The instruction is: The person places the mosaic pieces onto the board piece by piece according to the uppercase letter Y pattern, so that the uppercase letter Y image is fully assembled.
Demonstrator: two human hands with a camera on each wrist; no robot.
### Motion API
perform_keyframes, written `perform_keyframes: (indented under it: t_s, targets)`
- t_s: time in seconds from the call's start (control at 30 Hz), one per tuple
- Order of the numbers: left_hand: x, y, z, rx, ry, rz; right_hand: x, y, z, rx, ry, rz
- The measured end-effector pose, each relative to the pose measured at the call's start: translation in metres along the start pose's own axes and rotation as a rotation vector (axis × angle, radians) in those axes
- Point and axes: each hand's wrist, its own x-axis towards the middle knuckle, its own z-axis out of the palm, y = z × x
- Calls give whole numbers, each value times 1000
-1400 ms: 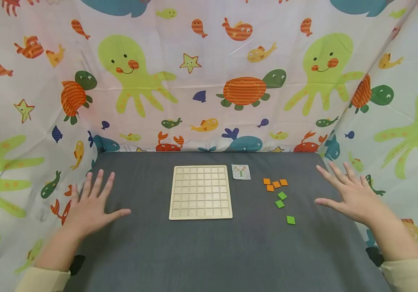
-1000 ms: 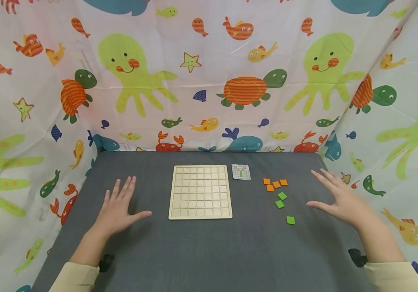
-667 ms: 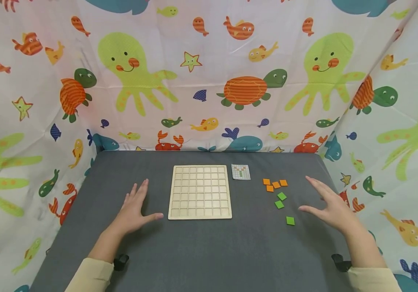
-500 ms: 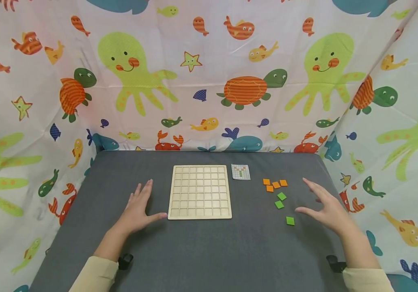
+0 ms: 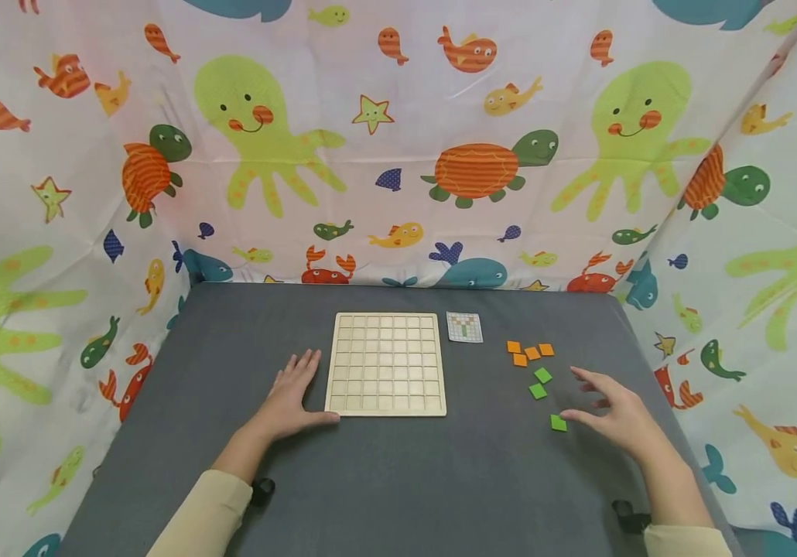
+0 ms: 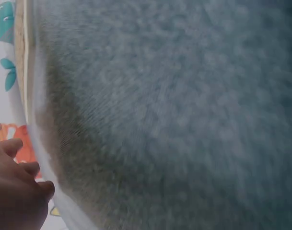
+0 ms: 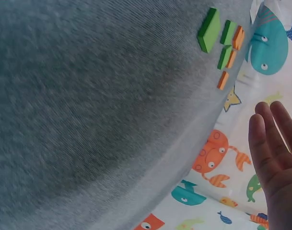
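Observation:
A pale wooden board [image 5: 386, 365] with a grid of square recesses lies on the dark grey table. My left hand [image 5: 290, 402] is at its left side, fingers extended, with the thumb tip by the near left corner; whether it touches I cannot tell. The left wrist view catches the hand [image 6: 16, 187] and the board's edge [image 6: 23, 57]. To the right lie several orange square tiles [image 5: 520, 360] and three green tiles [image 5: 538, 391]. My right hand [image 5: 614, 414] hovers beside the nearest green tile [image 5: 559, 423], fingers slightly bent and holding nothing; three fingers [image 7: 275, 139] show in the right wrist view.
A small printed card [image 5: 464, 327] with a coloured grid pattern lies by the board's far right corner. A sea-animal curtain [image 5: 398, 186] hangs along the back and both sides of the grey table [image 5: 398, 487]. Black wrist straps sit under both forearms.
Both hands have come inward from the table's sides. The left has reached the board's left edge, and the right has come down near the green tiles. Board and tiles stay in place.

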Motion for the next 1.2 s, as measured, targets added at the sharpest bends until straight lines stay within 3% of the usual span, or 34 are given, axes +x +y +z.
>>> perform_keyframes:
  t_s: [0.17, 0.3, 0.53, 0.9, 1.2]
  targets:
    - [10, -4, 7, -19, -43, -9, -1, 6, 9, 12, -34, 25]
    - [14, -5, 9, 19, -64, -22, -1, 13, 18, 36, -59, 68]
    - [15, -3, 11, 62, -59, -5, -6, 21, 30, 65, -75, 109]
    - [13, 2, 16, 134, -89, -33, -9, 28, 38, 87, -93, 127]
    - [13, 1, 15, 150, -104, -55, -6, 29, 44, 82, -130, 107]
